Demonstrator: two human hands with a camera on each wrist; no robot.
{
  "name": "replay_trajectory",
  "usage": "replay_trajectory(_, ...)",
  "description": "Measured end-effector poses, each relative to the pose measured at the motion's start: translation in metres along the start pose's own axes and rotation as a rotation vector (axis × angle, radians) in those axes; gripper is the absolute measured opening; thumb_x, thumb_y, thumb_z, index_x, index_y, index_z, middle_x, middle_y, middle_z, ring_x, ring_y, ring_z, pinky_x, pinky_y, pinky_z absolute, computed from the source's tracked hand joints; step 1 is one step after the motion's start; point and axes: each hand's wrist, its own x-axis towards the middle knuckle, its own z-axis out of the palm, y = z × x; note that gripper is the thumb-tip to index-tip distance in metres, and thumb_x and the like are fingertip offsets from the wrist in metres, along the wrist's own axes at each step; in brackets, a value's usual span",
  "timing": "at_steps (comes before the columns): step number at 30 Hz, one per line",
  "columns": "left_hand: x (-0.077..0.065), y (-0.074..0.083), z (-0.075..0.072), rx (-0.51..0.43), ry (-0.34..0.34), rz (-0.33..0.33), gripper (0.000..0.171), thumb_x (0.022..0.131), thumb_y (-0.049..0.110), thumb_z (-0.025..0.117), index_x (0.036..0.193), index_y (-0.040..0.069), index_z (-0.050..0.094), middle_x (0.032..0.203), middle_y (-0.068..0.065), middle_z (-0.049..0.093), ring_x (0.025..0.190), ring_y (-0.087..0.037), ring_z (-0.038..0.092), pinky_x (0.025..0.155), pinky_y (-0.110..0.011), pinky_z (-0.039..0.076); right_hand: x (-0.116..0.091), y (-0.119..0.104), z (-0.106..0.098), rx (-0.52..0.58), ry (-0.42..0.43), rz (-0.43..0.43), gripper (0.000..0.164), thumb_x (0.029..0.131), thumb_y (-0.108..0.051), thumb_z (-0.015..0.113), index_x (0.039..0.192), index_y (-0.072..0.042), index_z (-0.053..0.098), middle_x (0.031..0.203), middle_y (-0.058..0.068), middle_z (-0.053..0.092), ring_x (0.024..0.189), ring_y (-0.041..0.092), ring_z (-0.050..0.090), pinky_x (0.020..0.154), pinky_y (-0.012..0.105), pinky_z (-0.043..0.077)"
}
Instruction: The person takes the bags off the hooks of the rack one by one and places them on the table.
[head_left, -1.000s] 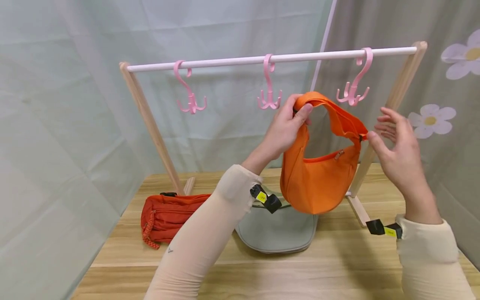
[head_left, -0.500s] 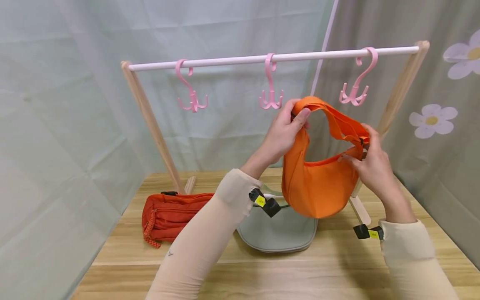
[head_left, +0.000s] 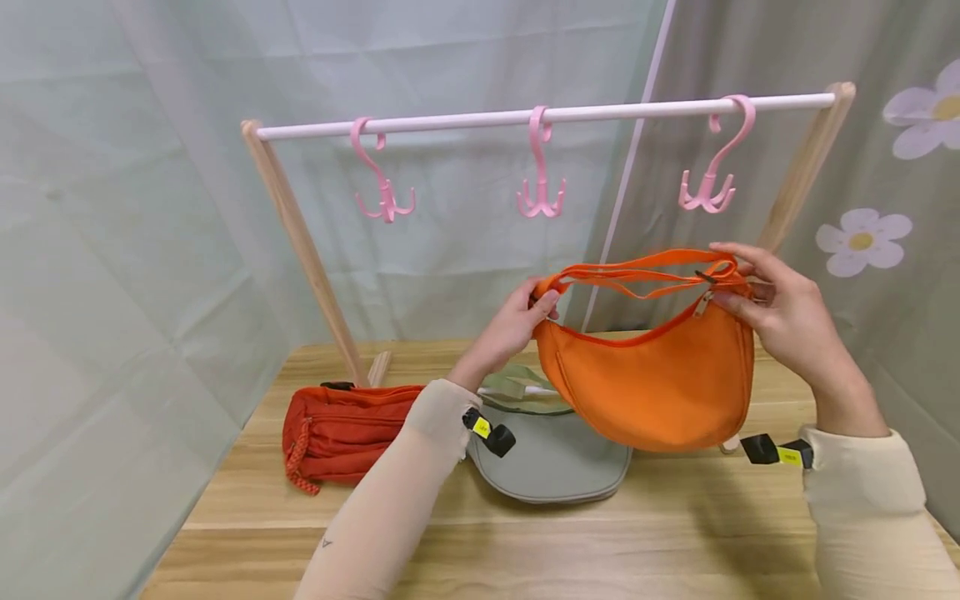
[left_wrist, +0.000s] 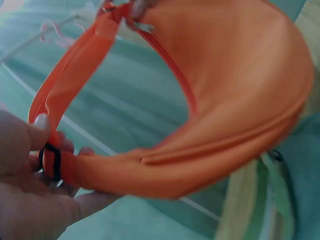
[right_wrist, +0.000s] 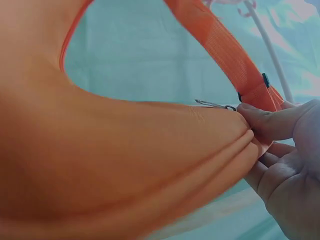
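An orange crescent-shaped shoulder bag (head_left: 652, 383) hangs in the air between both hands, its strap (head_left: 637, 271) slack across the top. My left hand (head_left: 517, 321) grips its left end, where the left wrist view shows the thumb and fingers around the strap by a black buckle (left_wrist: 51, 162). At the other end my right hand (head_left: 787, 312) pinches the corner beside the metal zipper pull (right_wrist: 215, 104), thumb in front and fingers behind. The bag partly covers a grey-green bag (head_left: 551, 458) that lies on the table.
A rack with a white rail (head_left: 450, 123) and wooden legs stands behind, carrying pink hooks (head_left: 542, 167) in several-pronged form. On the wooden table (head_left: 525, 550), a red pouch (head_left: 337, 433) with a braided cord lies at the left. Curtains hang behind and at the sides.
My right hand has taken hold of the bag's right end. My left hand has moved down and left, and the bag now stretches wide and lower, its strap sagging.
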Motion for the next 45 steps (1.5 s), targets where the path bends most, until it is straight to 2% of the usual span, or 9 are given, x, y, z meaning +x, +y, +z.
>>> replay_trajectory(5, -0.005, -0.030, 0.007, -0.073, -0.088, -0.089, 0.034, 0.112, 0.024, 0.046, 0.136, 0.000, 0.047, 0.103, -0.009, 0.056, 0.096, -0.018, 0.059, 0.081, -0.034, 0.057, 0.000, 0.004, -0.003, -0.003, -0.009, 0.018, 0.053, 0.089, 0.016, 0.072, 0.136, -0.008, 0.069, 0.106, -0.024, 0.068, 0.091, -0.010, 0.068, 0.074, 0.007, 0.050)
replay_trajectory(9, -0.008, -0.044, 0.018, -0.086, -0.141, -0.103, 0.033, 0.113, 0.023, 0.046, 0.137, 0.000, 0.047, 0.105, -0.010, 0.057, 0.101, -0.019, 0.060, 0.086, -0.041, 0.059, -0.002, 0.007, -0.008, -0.105, 0.004, 0.024, 0.045, 0.089, 0.013, 0.074, 0.128, -0.009, 0.073, 0.104, -0.031, 0.065, 0.089, -0.014, 0.062, 0.075, 0.005, 0.045)
replay_trajectory(13, -0.009, -0.052, 0.032, -0.089, -0.159, -0.098, 0.033, 0.112, 0.020, 0.047, 0.139, 0.001, 0.047, 0.103, -0.008, 0.057, 0.098, -0.018, 0.060, 0.082, -0.036, 0.059, -0.007, 0.010, -0.014, -0.181, 0.029, 0.013, 0.043, 0.089, 0.013, 0.074, 0.123, -0.012, 0.076, 0.101, -0.031, 0.064, 0.083, -0.006, 0.055, 0.072, 0.007, 0.039)
replay_trajectory(21, -0.005, -0.058, 0.063, -0.008, -0.093, -0.038, 0.033, 0.109, 0.016, 0.056, 0.138, 0.000, 0.053, 0.100, -0.015, 0.062, 0.086, -0.013, 0.058, 0.070, -0.023, 0.051, -0.023, 0.018, -0.028, -0.259, 0.089, 0.075, 0.039, 0.093, 0.012, 0.068, 0.123, -0.012, 0.076, 0.100, -0.037, 0.057, 0.082, 0.002, 0.045, 0.069, 0.014, 0.034)
replay_trajectory(26, -0.004, -0.061, 0.077, 0.125, -0.042, 0.012, 0.035, 0.108, 0.020, 0.059, 0.139, 0.004, 0.057, 0.106, -0.013, 0.066, 0.088, -0.010, 0.058, 0.074, -0.020, 0.047, -0.035, 0.027, -0.032, -0.301, 0.136, 0.092, 0.036, 0.093, 0.012, 0.066, 0.120, -0.009, 0.076, 0.097, -0.034, 0.056, 0.075, 0.003, 0.039, 0.064, 0.018, 0.030)
replay_trajectory(33, 0.001, -0.071, 0.096, 0.216, -0.021, 0.053, 0.034, 0.108, 0.019, 0.059, 0.139, 0.004, 0.058, 0.113, -0.009, 0.065, 0.094, -0.014, 0.057, 0.085, -0.022, 0.047, -0.051, 0.049, -0.031, -0.329, 0.196, 0.127, 0.034, 0.094, 0.009, 0.069, 0.122, -0.010, 0.075, 0.089, -0.026, 0.049, 0.067, 0.003, 0.034, 0.059, 0.022, 0.027)
replay_trajectory(37, 0.003, -0.075, 0.103, 0.341, -0.005, 0.054, 0.032, 0.108, 0.019, 0.058, 0.136, 0.003, 0.058, 0.123, -0.011, 0.064, 0.104, -0.019, 0.059, 0.095, -0.024, 0.046, -0.059, 0.065, -0.028, -0.251, 0.204, 0.178, 0.041, 0.094, 0.010, 0.069, 0.130, -0.009, 0.072, 0.093, -0.032, 0.050, 0.073, -0.008, 0.040, 0.062, 0.010, 0.030)
replay_trajectory(41, 0.004, -0.075, 0.107, 0.357, 0.036, 0.030, 0.031, 0.107, 0.019, 0.060, 0.134, 0.004, 0.060, 0.125, -0.011, 0.066, 0.103, -0.021, 0.060, 0.095, -0.026, 0.048, -0.063, 0.081, -0.030, -0.096, 0.183, 0.246, 0.048, 0.095, 0.009, 0.068, 0.139, -0.011, 0.065, 0.105, -0.033, 0.056, 0.086, -0.023, 0.054, 0.070, 0.002, 0.043)
replay_trajectory(45, 0.007, -0.076, 0.108, 0.330, 0.070, -0.009, 0.031, 0.107, 0.019, 0.061, 0.134, 0.004, 0.062, 0.120, -0.010, 0.067, 0.094, -0.016, 0.059, 0.086, -0.023, 0.049, -0.066, 0.095, -0.035, -0.013, 0.091, 0.246, 0.038, 0.096, 0.015, 0.062, 0.124, -0.011, 0.055, 0.107, -0.029, 0.054, 0.091, -0.023, 0.055, 0.072, 0.003, 0.045)
